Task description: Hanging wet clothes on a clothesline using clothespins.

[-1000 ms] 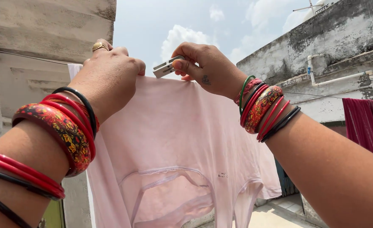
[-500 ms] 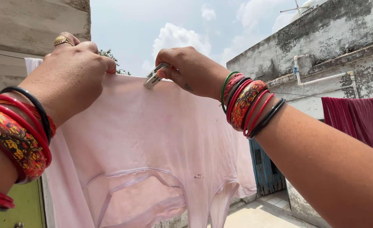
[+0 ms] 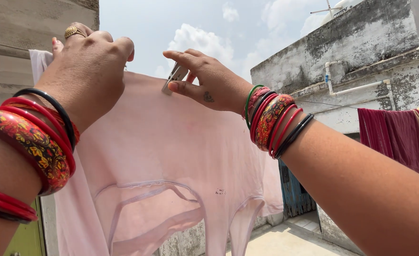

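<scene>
While the head camera looked up, the left hand (image 3: 88, 71) gripped the top edge of the pale pink shirt (image 3: 171, 156) in a closed fist. Just beside it, the right hand (image 3: 209, 80) had loosened: half a second earlier it pinched the grey clothespin (image 3: 175, 76), now its fingers were spread and only the thumb tip touched the pin. It seemed the clothespin already sat on the hem between both hands. Well to the right of the right hand hung a maroon cloth (image 3: 394, 137).
</scene>
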